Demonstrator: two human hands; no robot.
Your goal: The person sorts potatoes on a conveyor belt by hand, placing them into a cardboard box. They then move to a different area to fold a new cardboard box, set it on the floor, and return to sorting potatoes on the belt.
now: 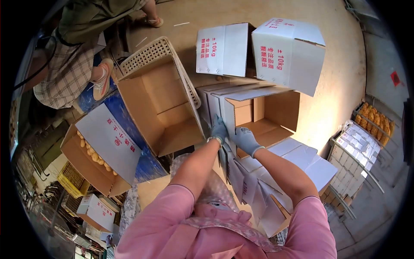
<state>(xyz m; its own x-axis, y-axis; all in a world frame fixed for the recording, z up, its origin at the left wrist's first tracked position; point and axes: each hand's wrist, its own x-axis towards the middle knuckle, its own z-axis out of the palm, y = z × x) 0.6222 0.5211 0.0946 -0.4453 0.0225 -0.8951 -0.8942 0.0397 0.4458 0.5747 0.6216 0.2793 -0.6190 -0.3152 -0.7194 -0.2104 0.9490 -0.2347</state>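
Both arms reach forward, the gloved left hand (pixel 219 129) and right hand (pixel 245 140) side by side, fingers curled onto the near flap of an open carton (pixel 276 113) that sits on a pile of flat cartons (pixel 258 190). The fingertips are partly hidden. To the left is a bigger open box (pixel 161 108) against a plastic crate (pixel 151 51).

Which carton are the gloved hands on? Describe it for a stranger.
Start at the two white cartons printed 10kg in red, at the top. Directly below lies the open carton, left hand and right hand on its near edge. Unlike them, it shows its brown inside.
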